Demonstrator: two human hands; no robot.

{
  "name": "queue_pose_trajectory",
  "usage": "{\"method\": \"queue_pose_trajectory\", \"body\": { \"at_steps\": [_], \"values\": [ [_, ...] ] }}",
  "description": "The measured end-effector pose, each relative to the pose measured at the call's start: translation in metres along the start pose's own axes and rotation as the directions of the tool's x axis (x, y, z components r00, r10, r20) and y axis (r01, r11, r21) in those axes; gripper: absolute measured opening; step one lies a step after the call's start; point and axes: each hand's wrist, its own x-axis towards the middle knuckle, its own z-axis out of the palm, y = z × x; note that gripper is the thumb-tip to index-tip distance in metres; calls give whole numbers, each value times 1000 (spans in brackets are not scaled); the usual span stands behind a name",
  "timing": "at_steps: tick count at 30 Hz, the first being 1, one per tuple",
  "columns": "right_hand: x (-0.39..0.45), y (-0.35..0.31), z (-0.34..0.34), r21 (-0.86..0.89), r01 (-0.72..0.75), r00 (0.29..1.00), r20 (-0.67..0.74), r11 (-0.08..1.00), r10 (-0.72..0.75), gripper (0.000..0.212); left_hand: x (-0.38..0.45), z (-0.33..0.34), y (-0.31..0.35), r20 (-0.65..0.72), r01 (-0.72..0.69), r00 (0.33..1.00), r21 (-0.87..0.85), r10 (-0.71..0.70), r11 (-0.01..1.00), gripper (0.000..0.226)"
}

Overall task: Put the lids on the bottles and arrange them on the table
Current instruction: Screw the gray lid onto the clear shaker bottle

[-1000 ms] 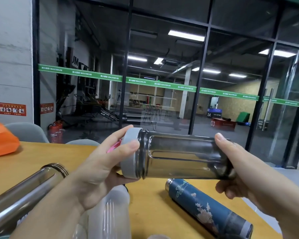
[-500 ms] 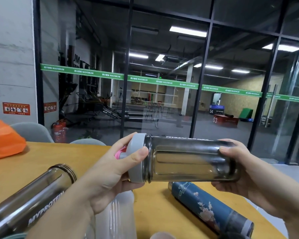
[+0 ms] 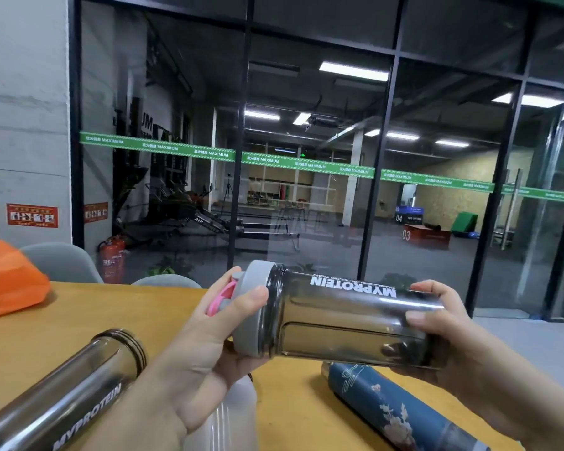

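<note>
A smoky transparent shaker bottle (image 3: 345,317) with MYPROTEIN lettering lies sideways in the air above the wooden table (image 3: 62,320). Its grey lid (image 3: 251,307) with a pink flip cap (image 3: 223,296) sits on the mouth, gripped by my left hand (image 3: 205,346). My right hand (image 3: 437,333) grips the bottle's base end. A second smoky MYPROTEIN bottle (image 3: 72,388) lies lidless at lower left. A blue floral flask (image 3: 394,408) lies at lower right. A clear white bottle (image 3: 228,415) lies under my left wrist, partly hidden.
An orange bag (image 3: 7,281) rests on the table's left edge. Grey chair backs (image 3: 62,262) stand behind the table. A glass wall lies beyond. The table's right edge runs past the blue flask.
The held bottle has turned about its long axis, bringing the MYPROTEIN lettering to the top. My right hand's fingers have wrapped further round the base. The view has tilted slightly.
</note>
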Motion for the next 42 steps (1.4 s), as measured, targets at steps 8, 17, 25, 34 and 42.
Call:
{"method": "queue_pose_trajectory", "body": {
  "at_steps": [8,17,25,34,42],
  "values": [
    [0,7,10,86,-11,999,47,996,7,67,1,-12,8,-87,-21,996,7,21,1000,87],
    [9,16,-1,2,6,998,-59,1000,-5,102,-7,5,10,-80,-25,996,4,25,1000,68],
    [9,17,-1,-94,64,998,-23,993,-67,98,-4,6,4,-102,-7,995,-26,4,1000,74],
    [5,13,-1,-170,37,998,-40,985,-45,65,0,-1,-4,-91,16,996,-93,-24,996,81],
    [-4,11,-5,-186,-118,993,-4,975,119,72,-8,-4,7,32,-8,999,82,5,997,78]
  ]
}}
